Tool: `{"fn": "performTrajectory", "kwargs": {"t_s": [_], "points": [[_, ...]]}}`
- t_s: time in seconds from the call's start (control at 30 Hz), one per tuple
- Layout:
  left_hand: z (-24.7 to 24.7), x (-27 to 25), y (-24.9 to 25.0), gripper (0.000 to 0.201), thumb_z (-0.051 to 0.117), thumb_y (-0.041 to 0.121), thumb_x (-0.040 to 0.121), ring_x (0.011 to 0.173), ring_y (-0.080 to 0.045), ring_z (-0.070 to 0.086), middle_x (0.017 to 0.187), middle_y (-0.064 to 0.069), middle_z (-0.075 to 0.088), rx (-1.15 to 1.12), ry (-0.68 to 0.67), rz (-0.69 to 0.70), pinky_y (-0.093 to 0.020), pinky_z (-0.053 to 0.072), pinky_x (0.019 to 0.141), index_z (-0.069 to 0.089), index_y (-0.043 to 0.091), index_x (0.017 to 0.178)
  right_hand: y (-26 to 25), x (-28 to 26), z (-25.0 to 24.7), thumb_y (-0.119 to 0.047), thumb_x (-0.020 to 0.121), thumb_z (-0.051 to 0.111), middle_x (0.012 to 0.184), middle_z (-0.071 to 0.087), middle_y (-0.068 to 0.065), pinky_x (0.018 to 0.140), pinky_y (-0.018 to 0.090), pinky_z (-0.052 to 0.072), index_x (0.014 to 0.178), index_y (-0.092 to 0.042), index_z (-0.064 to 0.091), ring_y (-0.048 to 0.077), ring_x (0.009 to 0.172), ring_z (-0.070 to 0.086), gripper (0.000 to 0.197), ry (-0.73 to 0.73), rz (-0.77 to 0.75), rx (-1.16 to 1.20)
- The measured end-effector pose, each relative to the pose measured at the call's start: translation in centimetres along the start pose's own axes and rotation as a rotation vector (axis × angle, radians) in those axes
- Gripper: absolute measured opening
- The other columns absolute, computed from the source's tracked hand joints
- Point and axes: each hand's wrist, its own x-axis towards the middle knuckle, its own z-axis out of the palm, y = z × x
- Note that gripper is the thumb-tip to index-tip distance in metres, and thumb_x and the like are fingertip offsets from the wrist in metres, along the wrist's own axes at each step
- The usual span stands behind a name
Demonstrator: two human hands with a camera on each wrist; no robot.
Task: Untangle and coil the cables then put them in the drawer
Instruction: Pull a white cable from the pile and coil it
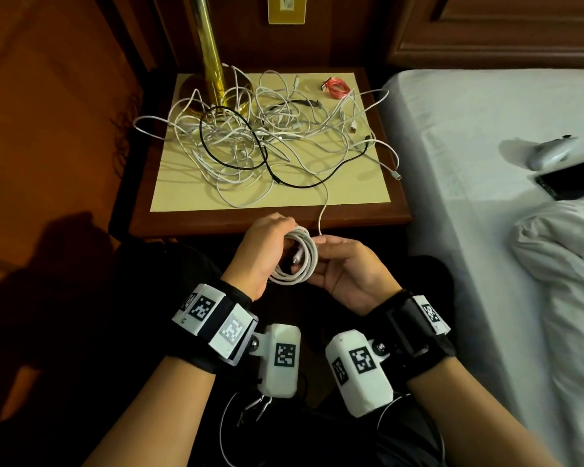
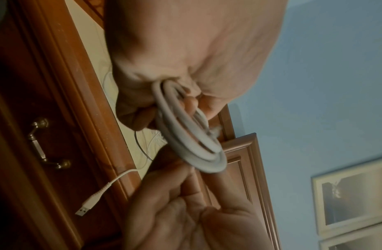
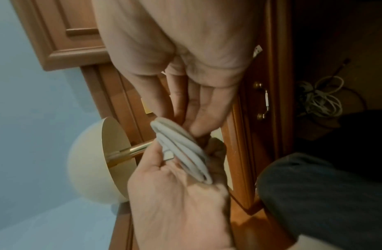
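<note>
My left hand (image 1: 273, 241) grips a white cable coil (image 1: 299, 261) in front of the nightstand (image 1: 270, 220), over my lap. In the left wrist view its fingers curl round the coil (image 2: 185, 135). My right hand (image 1: 331, 254) lies palm up beside the coil, and its straight fingertips (image 3: 194, 130) touch the coil (image 3: 183, 152). The coil's loose tail (image 1: 324, 203) runs up to a tangle of white cables (image 1: 250, 143) and a black cable (image 1: 231, 165) on the nightstand top. The drawer is closed, with its brass handle (image 2: 48, 143) (image 3: 264, 101) showing.
A brass lamp (image 1: 213, 55) stands at the nightstand's back left, and a small red cable coil (image 1: 338, 89) lies at its back right. A USB plug (image 2: 85, 208) hangs over the drawer front. On the bed (image 1: 469, 230) to the right lie a phone (image 1: 570, 180) and a white device (image 1: 550, 151).
</note>
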Motion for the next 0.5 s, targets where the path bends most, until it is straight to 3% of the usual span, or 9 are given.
{"fn": "performTrajectory", "kwargs": {"t_s": [0.07,0.13,0.27,0.37,0.5], "points": [[0.1,0.0,-0.1,0.030,0.048,0.017,0.097,0.071,-0.018,0.052,0.065,0.003,0.057,0.011,-0.044,0.003,-0.036,0.038,0.081,0.057,0.015,0.068,-0.1,-0.2,-0.1,-0.009,0.074,0.054,0.071,0.068,0.010,0.065,0.032,0.051,0.081,-0.001,0.064,0.021,0.065,0.065,0.015,-0.027,0.027,-0.056],[0.2,-0.1,-0.1,0.028,0.048,0.017,0.098,0.070,-0.013,0.055,0.062,0.009,0.061,-0.025,-0.064,0.000,-0.034,0.039,0.083,0.059,0.014,0.072,-0.3,-0.3,-0.4,-0.011,0.073,0.055,0.074,0.065,0.010,0.067,0.033,0.041,0.081,-0.001,0.064,0.020,0.068,0.060,0.015,-0.039,-0.001,-0.144],[0.3,-0.3,0.2,0.024,0.049,0.015,0.099,0.063,-0.001,0.057,0.064,0.013,0.062,-0.079,-0.065,0.050,-0.020,0.043,0.074,0.058,0.014,0.076,-1.0,-0.1,-1.0,-0.021,0.073,0.061,0.078,0.057,0.011,0.061,0.031,0.032,0.084,-0.003,0.065,0.020,0.070,0.050,0.021,-0.027,-0.013,-0.183],[0.2,-0.4,0.4,0.023,0.048,0.016,0.099,0.062,0.003,0.056,0.072,0.009,0.060,-0.061,-0.063,0.065,-0.011,0.044,0.065,0.056,0.015,0.078,-1.7,-0.2,-0.9,-0.027,0.082,0.056,0.074,0.061,0.009,0.059,0.030,0.032,0.078,-0.005,0.065,0.017,0.064,0.050,0.024,0.099,-0.022,-0.259],[0.4,-0.3,0.6,0.023,0.048,0.018,0.099,0.071,-0.005,0.057,0.076,0.005,0.061,-0.059,-0.041,0.058,-0.020,0.045,0.072,0.057,0.015,0.078,-1.6,-0.6,0.2,-0.025,0.089,0.062,0.074,0.065,0.006,0.054,0.024,0.033,0.081,-0.008,0.073,0.011,0.060,0.054,0.021,0.279,-0.218,-0.501]]}}
